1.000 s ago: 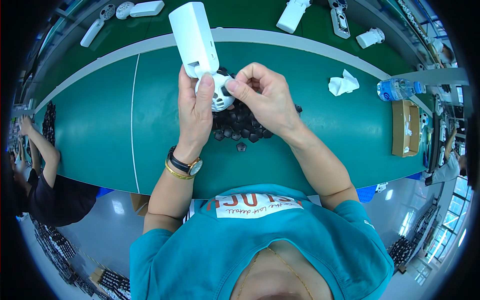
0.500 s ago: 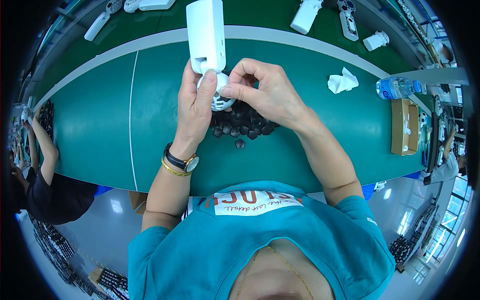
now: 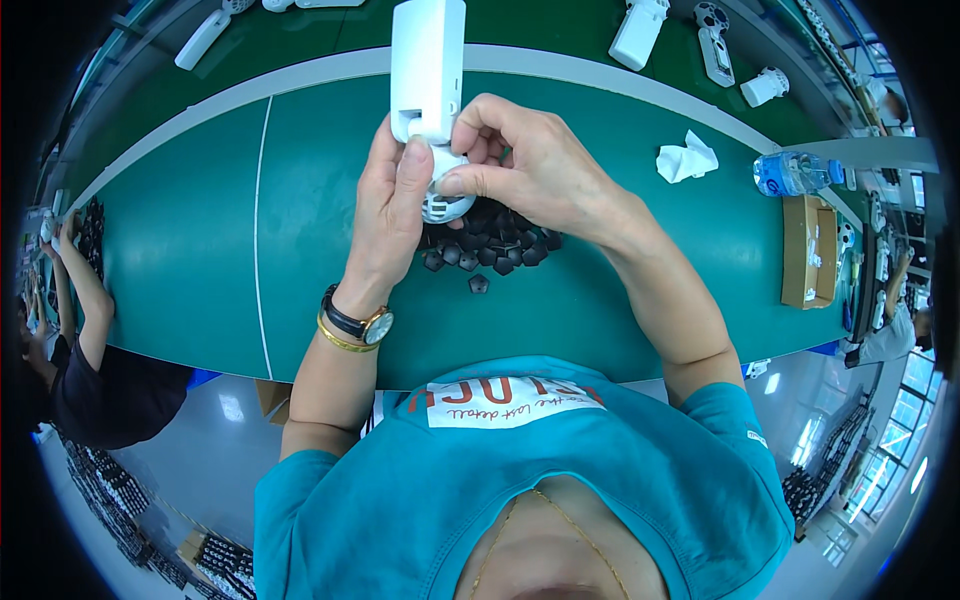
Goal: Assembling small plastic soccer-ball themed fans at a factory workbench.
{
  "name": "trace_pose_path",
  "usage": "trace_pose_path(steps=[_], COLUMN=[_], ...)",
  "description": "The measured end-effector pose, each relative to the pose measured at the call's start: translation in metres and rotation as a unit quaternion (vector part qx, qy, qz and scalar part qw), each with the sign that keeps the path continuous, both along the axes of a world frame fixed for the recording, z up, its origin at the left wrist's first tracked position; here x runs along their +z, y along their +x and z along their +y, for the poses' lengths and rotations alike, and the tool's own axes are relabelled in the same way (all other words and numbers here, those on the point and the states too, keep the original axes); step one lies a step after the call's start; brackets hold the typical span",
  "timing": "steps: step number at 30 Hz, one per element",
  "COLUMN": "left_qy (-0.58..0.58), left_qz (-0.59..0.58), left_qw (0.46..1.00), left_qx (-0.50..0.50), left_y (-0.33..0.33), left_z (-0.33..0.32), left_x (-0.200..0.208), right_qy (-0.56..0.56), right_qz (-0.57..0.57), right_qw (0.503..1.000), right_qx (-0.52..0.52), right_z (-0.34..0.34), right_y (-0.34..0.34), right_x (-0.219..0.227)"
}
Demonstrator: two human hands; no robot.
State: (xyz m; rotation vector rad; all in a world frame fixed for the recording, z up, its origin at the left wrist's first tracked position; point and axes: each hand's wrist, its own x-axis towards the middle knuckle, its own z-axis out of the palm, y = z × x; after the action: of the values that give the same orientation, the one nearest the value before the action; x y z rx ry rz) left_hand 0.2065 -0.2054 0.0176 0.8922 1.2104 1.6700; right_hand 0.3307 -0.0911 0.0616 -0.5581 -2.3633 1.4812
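White device [image 3: 428,65] now points nearer 12 o'clock, clasped by left hand [image 3: 390,210], apparently steadied for right hand [image 3: 535,165] at 3 o'clock; right grip's contents indeterminable.

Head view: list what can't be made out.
In the head view:
Held white device: round end partly covered by left hand and right hand.
Anything pinched in the right hand: hidden by its fingers.
Black pentagonal pieces: uncountable, overlapping and partly behind hands.
Upper-left white device: round end partly cut off by top edge.
White items in the cardboard box: too small.
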Motion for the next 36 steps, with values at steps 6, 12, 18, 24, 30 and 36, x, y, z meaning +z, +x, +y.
trace_pose_path(steps=[6,12,18,24,30,36], left_qy=[0.009,0.012,0.022,0.025,0.030,0.059], left_qz=[-0.005,-0.034,-0.017,-0.001,0.004,0.005], left_qw=[1.000,0.999,0.999,0.999,0.998,0.996], left_qx=[-0.016,-0.001,0.025,0.043,0.048,0.067], left_y=[-0.001,-0.003,-0.003,-0.001,0.000,0.001], left_z=[0.000,-0.001,-0.002,-0.001,0.000,0.002], left_x=[-0.001,-0.001,0.000,0.000,0.000,0.001], right_qy=[0.023,0.099,-0.057,-0.171,-0.121,0.131], right_qz=[0.075,0.166,0.095,0.083,0.136,0.231], right_qw=[0.997,0.980,0.992,0.978,0.981,0.963], right_qx=[-0.025,-0.036,-0.054,-0.083,-0.065,-0.052], right_z=[-0.007,-0.015,-0.019,-0.021,-0.022,-0.015], right_y=[0.005,0.004,0.005,0.003,0.004,0.015], right_x=[-0.007,-0.017,-0.013,-0.017,-0.012,-0.016])
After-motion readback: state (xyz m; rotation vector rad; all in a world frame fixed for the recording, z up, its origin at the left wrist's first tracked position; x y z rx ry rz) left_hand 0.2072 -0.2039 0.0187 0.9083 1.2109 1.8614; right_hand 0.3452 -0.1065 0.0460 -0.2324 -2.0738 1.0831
